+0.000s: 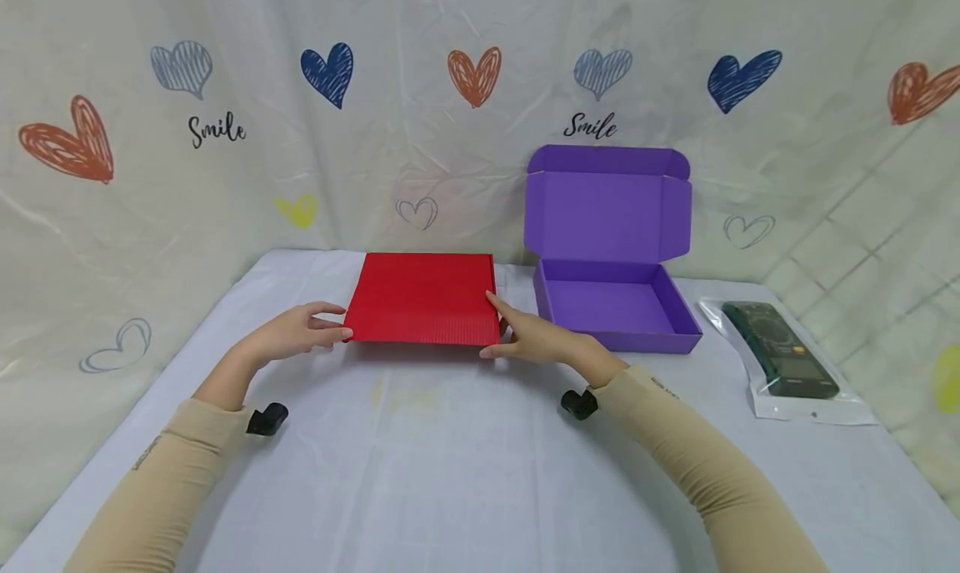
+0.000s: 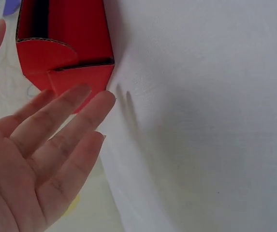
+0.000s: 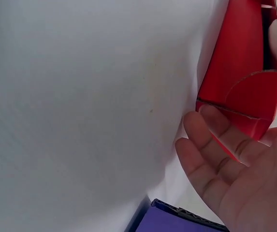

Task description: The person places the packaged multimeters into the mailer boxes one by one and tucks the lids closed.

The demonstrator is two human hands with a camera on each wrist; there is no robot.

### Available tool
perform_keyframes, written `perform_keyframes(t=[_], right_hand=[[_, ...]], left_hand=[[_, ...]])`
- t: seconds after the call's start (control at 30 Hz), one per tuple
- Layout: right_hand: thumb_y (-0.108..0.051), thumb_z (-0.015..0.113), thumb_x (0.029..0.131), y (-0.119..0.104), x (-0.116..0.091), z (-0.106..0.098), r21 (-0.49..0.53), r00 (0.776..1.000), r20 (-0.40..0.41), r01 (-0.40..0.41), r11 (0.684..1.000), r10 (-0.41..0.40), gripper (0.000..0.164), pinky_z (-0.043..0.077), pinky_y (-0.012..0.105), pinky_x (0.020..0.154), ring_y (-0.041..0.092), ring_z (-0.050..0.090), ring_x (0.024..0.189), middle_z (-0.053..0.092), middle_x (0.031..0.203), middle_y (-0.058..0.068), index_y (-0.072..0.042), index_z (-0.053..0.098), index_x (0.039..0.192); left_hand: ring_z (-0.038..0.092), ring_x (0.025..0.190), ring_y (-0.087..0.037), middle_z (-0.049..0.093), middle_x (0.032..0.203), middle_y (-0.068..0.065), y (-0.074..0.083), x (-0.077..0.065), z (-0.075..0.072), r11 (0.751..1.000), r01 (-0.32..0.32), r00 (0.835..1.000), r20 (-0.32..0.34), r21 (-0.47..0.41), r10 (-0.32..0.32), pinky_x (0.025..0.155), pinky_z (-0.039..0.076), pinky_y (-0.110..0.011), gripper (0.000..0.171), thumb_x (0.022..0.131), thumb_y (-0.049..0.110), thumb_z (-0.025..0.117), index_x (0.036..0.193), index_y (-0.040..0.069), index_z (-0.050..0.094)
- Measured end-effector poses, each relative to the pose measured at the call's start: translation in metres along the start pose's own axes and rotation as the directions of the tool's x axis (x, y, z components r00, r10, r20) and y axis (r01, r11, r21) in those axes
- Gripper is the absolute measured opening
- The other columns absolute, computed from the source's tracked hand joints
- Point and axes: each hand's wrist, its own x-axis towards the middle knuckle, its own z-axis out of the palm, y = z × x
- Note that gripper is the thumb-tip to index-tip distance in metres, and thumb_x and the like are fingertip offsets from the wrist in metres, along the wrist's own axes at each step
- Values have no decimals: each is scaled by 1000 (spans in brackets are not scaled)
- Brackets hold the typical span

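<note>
A red cardboard box (image 1: 423, 298), lid down, sits toward the back of the table. My left hand (image 1: 288, 333) is at its front left corner, with the thumb near the front edge; the left wrist view shows straight, spread fingers (image 2: 63, 130) by the box's side. At the front right corner is my right hand (image 1: 536, 336), a fingertip reaching the top edge. Relaxed fingers (image 3: 225, 150) lie along that side in the right wrist view, the thumb by a dark gap under the lid. The box's front wall (image 3: 237, 53) has rounded side flaps.
Right of the red box stands a purple box (image 1: 615, 340), its lid raised against the heart-patterned backdrop (image 1: 420, 156). Farther right, a dark multimeter-like device (image 1: 780, 348) lies in a clear plastic bag (image 1: 813, 408). A white cloth (image 1: 450, 481) covers the table.
</note>
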Motion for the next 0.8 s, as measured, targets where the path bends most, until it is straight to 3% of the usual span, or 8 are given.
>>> perform_keyframes(t=[0.17, 0.27, 0.47, 0.63, 0.8], right_hand=[[-49, 67, 98, 1, 1, -2, 6, 1000, -11, -23, 1000, 23, 100, 50, 33, 76, 19, 61, 92, 59, 116, 7, -16, 2, 166], [-50, 66, 98, 1, 1, -4, 5, 1000, -13, -26, 1000, 26, 100, 50, 34, 79, 20, 60, 96, 60, 116, 7, -16, 2, 166], [-49, 67, 98, 0, 3, -5, 9, 1000, 1, -20, 1000, 20, 102, 49, 35, 82, 21, 60, 101, 60, 118, 7, -15, 0, 166], [-50, 68, 97, 0, 5, -4, -7, 1000, 14, -21, 1000, 21, 105, 46, 35, 79, 23, 56, 94, 58, 117, 9, -15, -3, 166], [-48, 71, 95, -3, 7, -3, -37, 1000, 13, -27, 999, 27, 107, 46, 36, 81, 23, 55, 95, 55, 130, 13, -14, -2, 166]], left_hand=[[41, 143, -42, 37, 159, -23, 1, 9, 0, 997, -54, 998, -13, -60, 54, 111, 36, -63, 85, 101, 41, 64, 163, 7, 17], [29, 148, -45, 21, 166, -24, 2, 17, 1, 994, -88, 996, -9, -64, 88, 115, 30, -62, 89, 101, 41, 65, 165, 11, 10], [35, 144, -47, 13, 168, -24, 3, 28, 5, 996, -82, 997, 9, -26, 82, 115, 31, -63, 95, 99, 42, 67, 166, 14, 5], [33, 144, -49, 12, 167, -27, 1, 34, 6, 997, -79, 997, 9, -7, 79, 113, 32, -64, 99, 98, 40, 70, 166, 13, 3], [39, 141, -47, 9, 168, -25, -2, 38, 7, 997, -82, 996, 27, 1, 82, 113, 35, -60, 100, 97, 38, 71, 166, 12, 3]])
